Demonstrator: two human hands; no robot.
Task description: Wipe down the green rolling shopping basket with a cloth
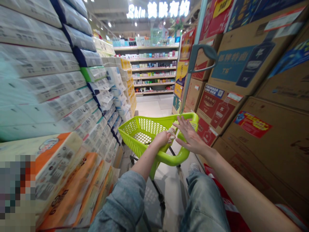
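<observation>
My left hand is closed around a crumpled whitish tissue above the near end of a lime-green shopping cart. To its right, my right hand is open, fingers spread, with nothing in it. It hovers over the opening of the cart's looped handle; whether a fingertip touches the tissue I cannot tell. The cart's perforated basket holds a small dark item at the bottom, mostly hidden by my left forearm.
Stacked tissue packs line the left side, with orange packs close by. Cardboard cartons rise on the right. A grey-blue metal post with a handle stands before them. Shelves of small products stand at the aisle's far end.
</observation>
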